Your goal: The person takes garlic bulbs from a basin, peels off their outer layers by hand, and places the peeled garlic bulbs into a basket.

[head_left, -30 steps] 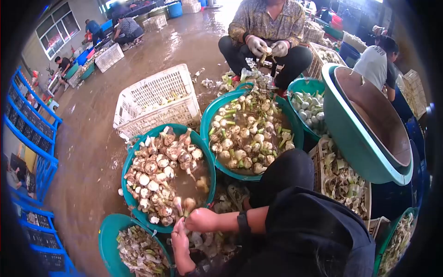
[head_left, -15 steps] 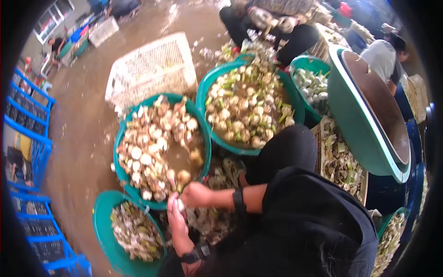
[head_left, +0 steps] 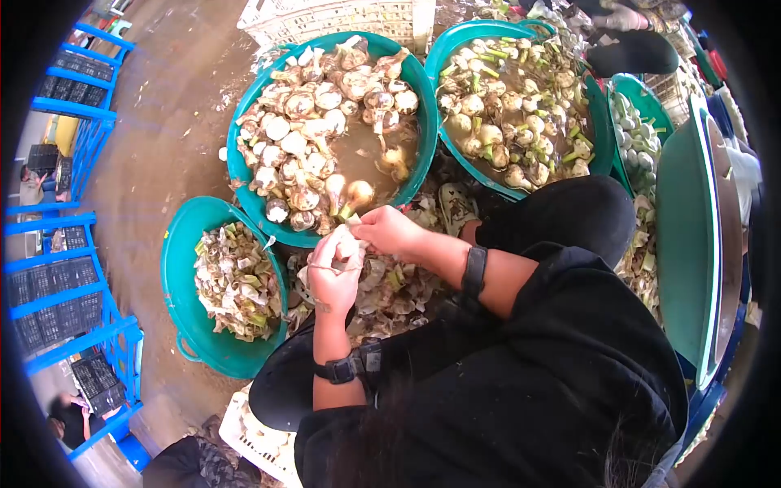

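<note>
The left hand (head_left: 332, 275) is curled around a pale bulb (head_left: 351, 243), partly hidden; the right hand (head_left: 392, 232) touches it, its grip unclear. Just beyond stands a green basin (head_left: 425, 114) of garlic (head_left: 293, 143).

The garlic (head_left: 346, 239), whitish and pale, is pinched between the fingers (head_left: 376, 229) of both hands, which hide most of it; a pale end shows above the fingertips, its tilt unclear.
</note>
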Action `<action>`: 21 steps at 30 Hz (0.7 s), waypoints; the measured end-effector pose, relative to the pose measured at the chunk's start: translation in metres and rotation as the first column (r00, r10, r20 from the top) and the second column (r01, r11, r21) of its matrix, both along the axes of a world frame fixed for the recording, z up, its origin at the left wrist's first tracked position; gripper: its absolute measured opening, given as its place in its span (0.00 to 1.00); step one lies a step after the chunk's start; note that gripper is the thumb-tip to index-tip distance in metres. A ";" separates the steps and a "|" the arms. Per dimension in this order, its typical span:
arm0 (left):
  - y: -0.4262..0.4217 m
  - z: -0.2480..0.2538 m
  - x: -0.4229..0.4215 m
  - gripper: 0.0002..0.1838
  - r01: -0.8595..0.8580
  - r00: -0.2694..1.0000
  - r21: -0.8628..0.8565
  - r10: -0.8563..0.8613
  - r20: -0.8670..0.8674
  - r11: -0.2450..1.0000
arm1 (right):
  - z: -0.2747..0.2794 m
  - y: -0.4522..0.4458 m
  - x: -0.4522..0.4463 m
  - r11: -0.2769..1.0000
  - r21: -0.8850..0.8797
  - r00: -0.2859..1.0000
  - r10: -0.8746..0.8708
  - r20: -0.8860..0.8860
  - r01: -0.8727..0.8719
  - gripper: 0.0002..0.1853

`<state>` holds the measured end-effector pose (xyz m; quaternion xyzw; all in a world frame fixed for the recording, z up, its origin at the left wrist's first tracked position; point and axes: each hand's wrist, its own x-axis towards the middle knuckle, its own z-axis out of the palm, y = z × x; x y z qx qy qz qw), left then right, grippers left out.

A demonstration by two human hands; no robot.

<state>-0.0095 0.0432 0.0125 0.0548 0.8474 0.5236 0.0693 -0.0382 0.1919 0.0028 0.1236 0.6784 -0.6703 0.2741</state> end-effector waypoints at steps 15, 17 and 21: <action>0.014 0.007 0.007 0.08 -0.330 0.922 0.443 0.386 -0.039 0.834 | 0.014 0.009 0.010 0.797 -0.566 0.957 -0.053 0.284 0.212 0.06; 0.009 0.007 0.002 0.09 -0.567 0.791 0.738 0.494 0.362 0.367 | 0.014 0.016 0.024 0.864 -0.501 0.999 0.051 -0.012 -0.050 0.07; -0.008 0.006 0.001 0.09 -0.672 0.714 0.703 0.455 0.532 0.234 | 0.001 0.028 0.041 0.649 0.641 0.674 0.688 -0.267 -0.409 0.13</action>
